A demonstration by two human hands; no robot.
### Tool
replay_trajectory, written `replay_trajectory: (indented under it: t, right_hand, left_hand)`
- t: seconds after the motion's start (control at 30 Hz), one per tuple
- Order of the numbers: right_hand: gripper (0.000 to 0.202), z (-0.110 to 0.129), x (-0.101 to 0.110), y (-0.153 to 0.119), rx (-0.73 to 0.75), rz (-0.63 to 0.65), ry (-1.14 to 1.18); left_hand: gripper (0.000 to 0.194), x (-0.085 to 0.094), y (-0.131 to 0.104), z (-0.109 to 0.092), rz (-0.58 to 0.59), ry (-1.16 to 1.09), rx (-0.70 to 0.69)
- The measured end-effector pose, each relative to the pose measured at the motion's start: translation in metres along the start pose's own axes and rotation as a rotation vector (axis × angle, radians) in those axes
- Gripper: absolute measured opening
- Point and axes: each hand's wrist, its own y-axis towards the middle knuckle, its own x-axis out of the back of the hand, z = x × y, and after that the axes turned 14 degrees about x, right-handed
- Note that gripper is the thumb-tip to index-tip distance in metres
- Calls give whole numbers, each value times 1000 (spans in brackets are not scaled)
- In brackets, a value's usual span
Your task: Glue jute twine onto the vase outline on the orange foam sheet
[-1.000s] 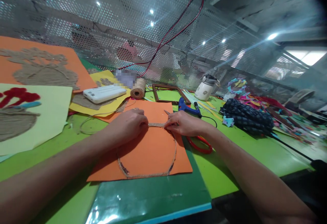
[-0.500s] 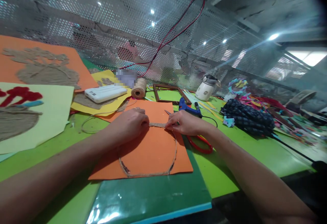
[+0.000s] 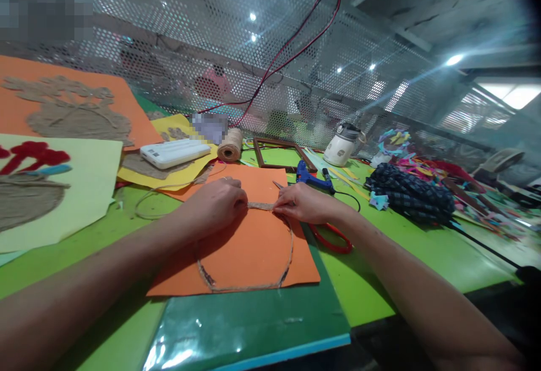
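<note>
An orange sheet (image 3: 249,252) lies on a green glossy folder (image 3: 262,323), with a rounded outline of jute twine (image 3: 245,288) laid on it. Across the top of that outline runs a short band of twine (image 3: 260,206). My left hand (image 3: 224,197) pinches the band's left end, its fingertips pressed to the sheet. At the right end, the thumb and fingers of my right hand (image 3: 298,203) are closed on the same twine. Scissors with red handles (image 3: 333,239) lie partly under my right hand, the tip showing above it. A loose strand trails left of my left hand.
Behind the sheet are a twine spool (image 3: 230,145), a brown frame (image 3: 279,166), a blue glue gun (image 3: 311,179) and a white bottle (image 3: 340,145). A white power bank (image 3: 174,153) rests on yellow paper. Finished twine pictures (image 3: 80,126) stand left; a dark folded umbrella (image 3: 408,195) lies right.
</note>
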Motion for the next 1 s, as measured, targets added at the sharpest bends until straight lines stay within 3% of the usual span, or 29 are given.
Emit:
replay_trajectory:
  t: [0.23,0.53,0.83,1.0]
  right_hand:
    - [20,0,2,-1,-38,-22,55]
    - [22,-15,2,-7,-206,-114,439]
    - [20,1,6,-5,-109,-64,147]
    - [21,3,1,0,-34,-11,10]
  left_hand:
    - [27,-2,1,3,-8,13,-4]
    - [27,1,0,1,2,-7,17]
    - [23,-1,-1,0,0,13,65]
    - [23,-1,1,2,3,-3,16]
